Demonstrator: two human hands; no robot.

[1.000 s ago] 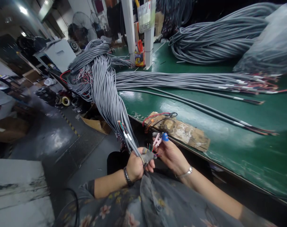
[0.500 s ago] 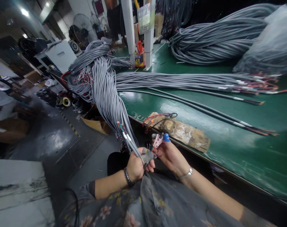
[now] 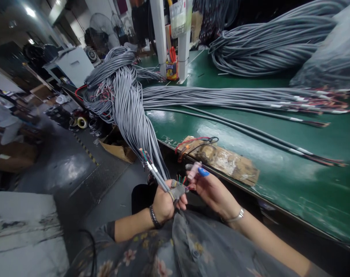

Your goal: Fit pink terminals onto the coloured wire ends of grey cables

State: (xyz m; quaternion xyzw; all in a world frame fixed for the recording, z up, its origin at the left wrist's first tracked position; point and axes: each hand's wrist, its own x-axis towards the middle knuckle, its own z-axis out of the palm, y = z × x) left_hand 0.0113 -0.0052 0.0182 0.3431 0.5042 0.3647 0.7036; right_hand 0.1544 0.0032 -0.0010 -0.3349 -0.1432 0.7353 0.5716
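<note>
Two white-banded gray cables (image 3: 158, 179) sit gripped in the curled left hand (image 3: 164, 202); the right hand (image 3: 214, 191) pinches a pink clip (image 3: 194, 171).

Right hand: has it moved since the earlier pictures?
Yes, slightly: against the wooden board, the right hand has shifted rightward in the picture, most clearly at its bracelet.

Pink clip (image 3: 195, 171) in right hand (image 3: 214, 191) blurred. Coloured wires (image 3: 180, 179) at left hand (image 3: 165, 202) too fine to count. Plastic bag (image 3: 333, 48) cut off by right edge.
</note>
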